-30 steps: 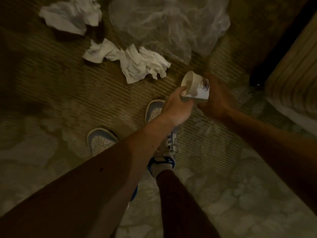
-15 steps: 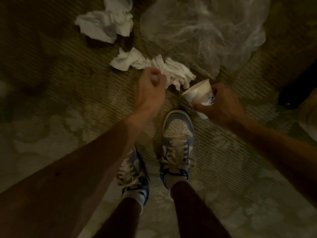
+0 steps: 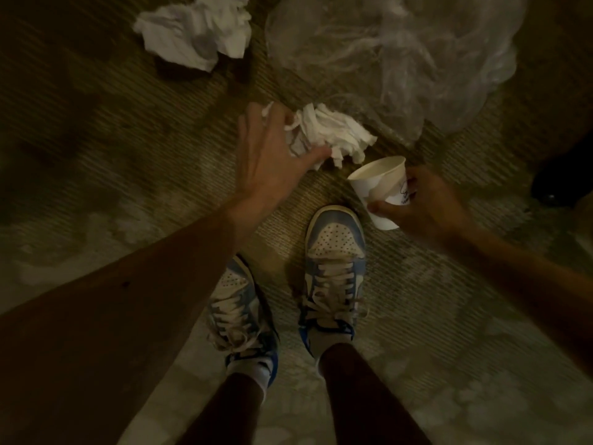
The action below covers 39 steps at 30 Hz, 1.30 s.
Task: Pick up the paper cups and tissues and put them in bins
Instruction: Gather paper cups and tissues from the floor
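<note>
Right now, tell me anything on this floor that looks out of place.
Two crumpled tissues lie on the carpet: one under the open left hand, another farther off. A clear plastic bag lies loose beside them. The cup in the right hand looks intact.

Left hand (image 3: 266,155) on crumpled tissue (image 3: 330,133)

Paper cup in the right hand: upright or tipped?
Tipped. The paper cup leans with its open mouth toward the upper left, base toward the right hand gripping its side.

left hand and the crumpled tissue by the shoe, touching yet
Touching. The head view shows the left hand spread open over the crumpled tissue, thumb and fingers pressed against its folds.
</note>
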Tool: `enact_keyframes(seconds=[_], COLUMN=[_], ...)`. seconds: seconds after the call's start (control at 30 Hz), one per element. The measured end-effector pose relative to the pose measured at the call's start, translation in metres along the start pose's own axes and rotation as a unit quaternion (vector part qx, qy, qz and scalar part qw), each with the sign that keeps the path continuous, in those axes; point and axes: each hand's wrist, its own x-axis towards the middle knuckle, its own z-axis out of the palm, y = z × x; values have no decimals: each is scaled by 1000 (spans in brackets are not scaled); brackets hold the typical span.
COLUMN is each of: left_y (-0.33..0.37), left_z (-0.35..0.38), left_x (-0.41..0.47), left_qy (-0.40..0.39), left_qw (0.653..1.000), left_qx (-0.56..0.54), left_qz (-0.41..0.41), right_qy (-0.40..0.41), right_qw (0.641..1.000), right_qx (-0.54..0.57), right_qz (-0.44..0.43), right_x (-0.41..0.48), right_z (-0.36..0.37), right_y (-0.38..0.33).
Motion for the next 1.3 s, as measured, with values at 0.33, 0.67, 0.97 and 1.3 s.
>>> enact_keyframes(seconds=[0.33,0.67,0.97,1.3], left_y=[-10,25,24,-6], left_z=[-15,-19,4,-44], left_x=[-18,-10,8,-20], left_qy=[34,-54,-51,-20], left_qw=[999,986,985,997], left_qx=[-17,41,69,-57], left_qz=[-11,151,147,45], right_qy=[-5,36,18,19], right_qw=[998,995,994,993], right_qx=[64,91,111,116], right_qz=[7,11,17,12], right_x=[-5,-3,-14,-19], right_z=[-5,-9,-15,-2], right_y=[2,-5,11,-4])
